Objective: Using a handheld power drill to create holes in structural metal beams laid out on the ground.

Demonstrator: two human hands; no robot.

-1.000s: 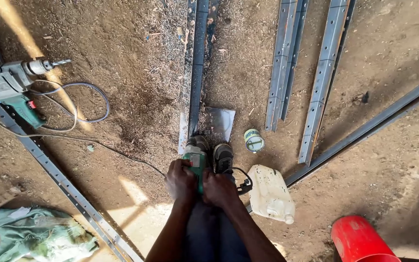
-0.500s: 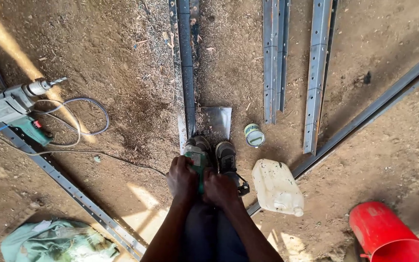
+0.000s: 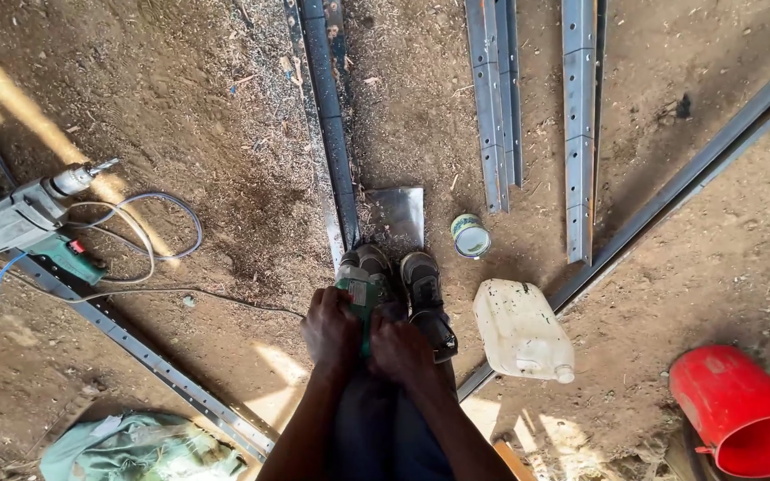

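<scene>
Both hands were closed around a green power tool (image 3: pixel 360 298) held low over the dirt floor (image 3: pixel 180 107), just above the person's shoes (image 3: pixel 403 285). The left hand (image 3: pixel 331 331) wrapped the tool's left side with its fingers curled tight, and the right hand (image 3: pixel 400 349) gripped the rear of the body, the two hands touching each other. The tool's front end sat at the near end of a long dark steel bar (image 3: pixel 331 134) that ran away toward the far edge of the floor. A small square metal plate (image 3: pixel 396 216) lay just right of that bar, by the toes. A small tin can (image 3: pixel 471 235) stood near the plate, and a white plastic jerrycan (image 3: pixel 522 330) lay on its side just right of the shoes. Perforated steel channels (image 3: pixel 578 134) lay farther right, well apart from the hands. At the left edge a grey electric drill (image 3: pixel 24 214) rested with its looped cable (image 3: pixel 149 236) beside another perforated rail (image 3: pixel 144 356). A red bucket (image 3: pixel 741 414) lay in the near right corner, and a green cloth bundle (image 3: pixel 135 450) in the near left
</scene>
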